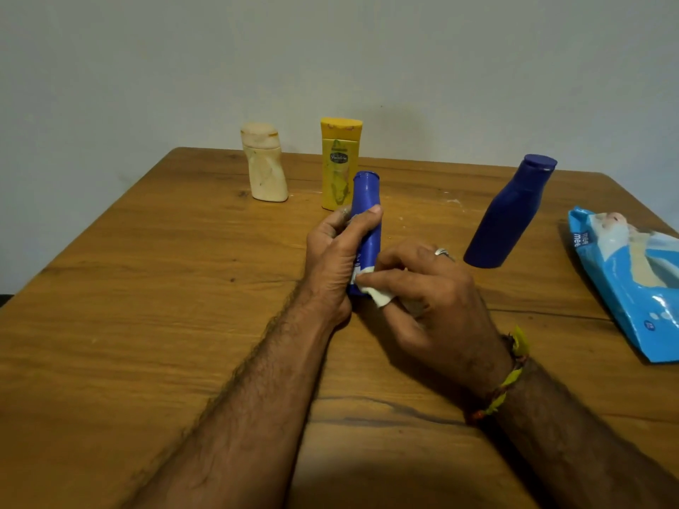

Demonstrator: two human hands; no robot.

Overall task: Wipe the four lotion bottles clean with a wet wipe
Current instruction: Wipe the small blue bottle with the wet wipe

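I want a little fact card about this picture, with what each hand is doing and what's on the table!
left hand: grips the small blue plastic lotion bottle, held upright
right hand: presses a white wet wipe against the lower part of that bottle
other bottles: cream plastic bottle, yellow plastic bottle, tall dark blue plastic bottle, all standing apart from the hands
wipe pack: light blue plastic packet, at the right edge
surface: brown wooden table
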